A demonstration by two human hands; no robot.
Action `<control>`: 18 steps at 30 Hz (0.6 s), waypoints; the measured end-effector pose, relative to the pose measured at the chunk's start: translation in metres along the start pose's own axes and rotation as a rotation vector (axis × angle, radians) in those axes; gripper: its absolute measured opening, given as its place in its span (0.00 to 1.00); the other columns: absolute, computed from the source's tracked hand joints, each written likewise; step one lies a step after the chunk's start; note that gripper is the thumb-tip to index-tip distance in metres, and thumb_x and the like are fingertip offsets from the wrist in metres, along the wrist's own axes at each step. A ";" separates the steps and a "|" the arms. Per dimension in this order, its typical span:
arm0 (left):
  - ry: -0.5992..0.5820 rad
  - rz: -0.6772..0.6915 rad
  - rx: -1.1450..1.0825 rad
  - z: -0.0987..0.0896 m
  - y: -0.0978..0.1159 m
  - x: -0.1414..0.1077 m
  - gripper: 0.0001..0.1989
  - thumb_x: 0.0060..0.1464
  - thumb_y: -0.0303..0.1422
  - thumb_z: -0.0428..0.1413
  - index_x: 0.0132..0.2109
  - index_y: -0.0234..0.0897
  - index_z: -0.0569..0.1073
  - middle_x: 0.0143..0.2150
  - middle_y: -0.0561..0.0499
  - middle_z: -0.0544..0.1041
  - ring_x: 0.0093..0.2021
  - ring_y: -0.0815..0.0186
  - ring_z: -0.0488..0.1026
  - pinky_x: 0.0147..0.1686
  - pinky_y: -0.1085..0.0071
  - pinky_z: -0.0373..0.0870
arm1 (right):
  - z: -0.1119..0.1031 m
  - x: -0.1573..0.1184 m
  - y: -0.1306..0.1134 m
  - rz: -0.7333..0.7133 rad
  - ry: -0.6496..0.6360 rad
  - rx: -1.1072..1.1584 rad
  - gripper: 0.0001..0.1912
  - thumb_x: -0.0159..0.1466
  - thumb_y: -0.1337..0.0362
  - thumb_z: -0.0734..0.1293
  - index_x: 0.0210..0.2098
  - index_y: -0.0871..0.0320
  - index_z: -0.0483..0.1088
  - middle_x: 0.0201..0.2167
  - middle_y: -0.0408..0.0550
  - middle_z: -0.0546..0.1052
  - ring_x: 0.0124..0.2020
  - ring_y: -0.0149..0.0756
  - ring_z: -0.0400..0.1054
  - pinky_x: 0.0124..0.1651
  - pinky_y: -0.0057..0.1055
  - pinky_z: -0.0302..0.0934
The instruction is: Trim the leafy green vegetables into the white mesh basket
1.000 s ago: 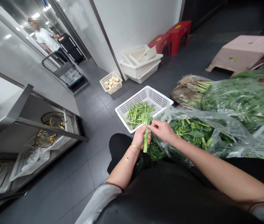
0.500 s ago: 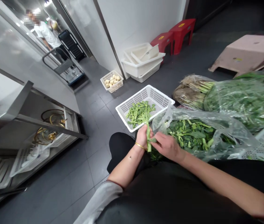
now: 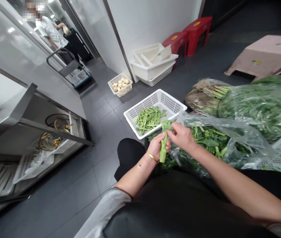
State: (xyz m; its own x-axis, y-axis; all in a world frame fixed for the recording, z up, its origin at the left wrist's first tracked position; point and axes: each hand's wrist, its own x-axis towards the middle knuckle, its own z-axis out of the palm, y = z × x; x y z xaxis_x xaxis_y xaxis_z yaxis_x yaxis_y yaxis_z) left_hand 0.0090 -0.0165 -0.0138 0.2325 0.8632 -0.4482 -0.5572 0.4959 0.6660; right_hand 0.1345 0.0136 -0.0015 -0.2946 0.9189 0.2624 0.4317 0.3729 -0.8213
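My left hand [image 3: 156,145] is wrapped round a thick, pale green leafy vegetable stalk [image 3: 163,153], whose cut end points down toward me. Closed in a pinch, my right hand [image 3: 183,136] meets the stalk's leafy upper part; exactly what lies between its fingertips is partly hidden. Just beyond both hands, a white perforated basket [image 3: 132,124] holds a pile of trimmed green stalks [image 3: 149,119]. To the right of my hands, a clear plastic bag [image 3: 239,132] lies open around more leafy green stalks [image 3: 208,140].
Bagged greens [image 3: 259,102] and a root bundle [image 3: 202,97] lie to the right. A small basket of pale round vegetables [image 3: 120,85], stacked white bins [image 3: 152,67] and red stools [image 3: 197,34] stand farther off. A metal shelf [image 3: 56,132] is left; a person [image 3: 53,34] stands by a trolley [image 3: 73,72].
My right hand has moved up along the stalk, from its lower part to its leafy top. The stalk has shifted slightly right with my left hand. The distant person has shifted posture.
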 end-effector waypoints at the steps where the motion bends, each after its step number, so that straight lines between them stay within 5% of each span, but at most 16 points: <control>1: 0.073 0.057 -0.008 0.000 0.000 0.003 0.12 0.50 0.39 0.56 0.31 0.35 0.63 0.19 0.56 0.64 0.16 0.75 0.60 0.17 0.77 0.56 | 0.000 -0.006 -0.004 -0.102 -0.003 -0.070 0.15 0.59 0.53 0.59 0.21 0.54 0.56 0.20 0.47 0.69 0.24 0.34 0.63 0.29 0.30 0.56; 3: 0.198 0.194 0.022 -0.001 0.000 0.007 0.14 0.49 0.38 0.57 0.30 0.36 0.61 0.19 0.57 0.64 0.16 0.76 0.61 0.18 0.78 0.58 | -0.001 -0.013 -0.009 -0.186 -0.063 -0.104 0.14 0.59 0.54 0.58 0.21 0.55 0.57 0.22 0.48 0.70 0.26 0.35 0.64 0.30 0.31 0.56; 8: 0.184 0.282 0.303 -0.004 -0.006 0.001 0.20 0.44 0.43 0.61 0.34 0.39 0.59 0.20 0.60 0.65 0.16 0.73 0.65 0.16 0.78 0.58 | -0.014 0.003 0.008 0.184 -0.170 0.070 0.16 0.59 0.51 0.61 0.24 0.54 0.57 0.15 0.40 0.67 0.17 0.30 0.59 0.24 0.27 0.53; 11: 0.230 0.361 0.469 -0.003 -0.010 -0.004 0.18 0.44 0.43 0.61 0.35 0.37 0.63 0.23 0.59 0.66 0.16 0.76 0.63 0.16 0.80 0.58 | -0.012 0.013 0.016 0.180 -0.177 0.026 0.15 0.59 0.52 0.62 0.24 0.55 0.57 0.14 0.39 0.66 0.16 0.30 0.59 0.23 0.27 0.53; 15: 0.191 0.189 0.268 -0.002 -0.009 -0.001 0.14 0.49 0.42 0.56 0.35 0.36 0.64 0.23 0.56 0.66 0.16 0.75 0.62 0.16 0.78 0.57 | 0.004 0.003 0.004 -0.205 0.011 -0.224 0.08 0.60 0.63 0.58 0.24 0.56 0.61 0.19 0.43 0.67 0.20 0.32 0.60 0.25 0.28 0.54; 18: 0.257 0.146 0.136 -0.007 -0.005 0.005 0.10 0.49 0.36 0.55 0.32 0.35 0.64 0.20 0.57 0.63 0.16 0.76 0.60 0.16 0.78 0.57 | -0.007 -0.018 0.001 -0.561 -0.049 -0.287 0.09 0.60 0.70 0.56 0.30 0.57 0.66 0.25 0.47 0.70 0.27 0.34 0.65 0.31 0.28 0.58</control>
State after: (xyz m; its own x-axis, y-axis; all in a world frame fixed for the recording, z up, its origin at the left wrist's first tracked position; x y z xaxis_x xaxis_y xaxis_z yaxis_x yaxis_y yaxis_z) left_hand 0.0069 -0.0149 -0.0237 -0.0611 0.8825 -0.4664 -0.4543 0.3915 0.8002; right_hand 0.1466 -0.0020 -0.0035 -0.5785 0.5690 0.5845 0.4096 0.8223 -0.3951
